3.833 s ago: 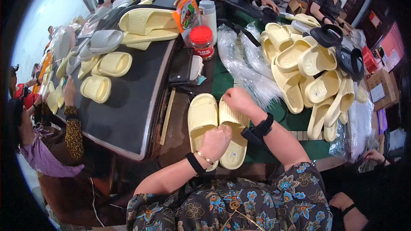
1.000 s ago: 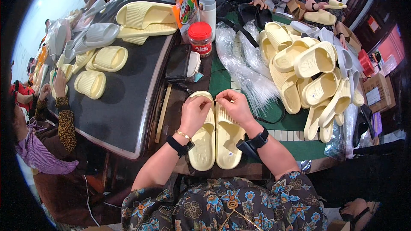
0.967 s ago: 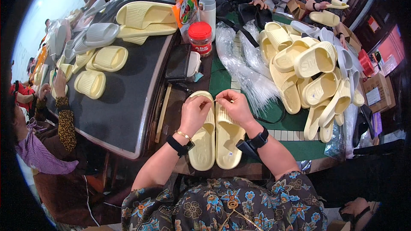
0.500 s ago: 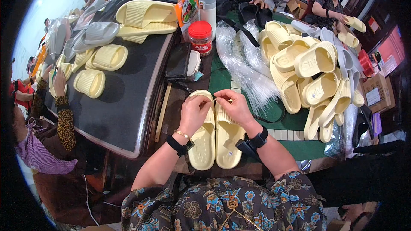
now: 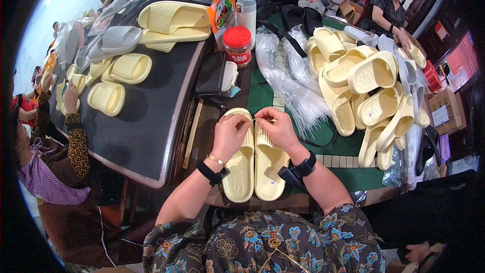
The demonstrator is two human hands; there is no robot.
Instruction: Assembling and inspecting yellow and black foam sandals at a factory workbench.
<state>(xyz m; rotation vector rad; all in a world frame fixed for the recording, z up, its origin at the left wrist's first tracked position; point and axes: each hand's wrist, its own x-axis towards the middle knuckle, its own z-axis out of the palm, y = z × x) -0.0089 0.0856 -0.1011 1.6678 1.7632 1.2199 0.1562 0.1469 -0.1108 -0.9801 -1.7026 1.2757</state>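
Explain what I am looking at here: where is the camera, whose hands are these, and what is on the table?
The camera sits on a person's head and looks down through a fisheye lens, so straight edges bend near the rim. No machine is involved: the two bare forearms coming up from the bottom belong to the wearer. The left hand and right hand rest on the toe ends of a pair of pale yellow slippers lying side by side, soles up, on the green table. The fingers pinch something small between them; I cannot tell what. To the right lies a heap of yellow slippers, beside clear plastic bags. Behind stands a red-lidded jar. On the left, a dark conveyor carries more slippers. Other people work around.
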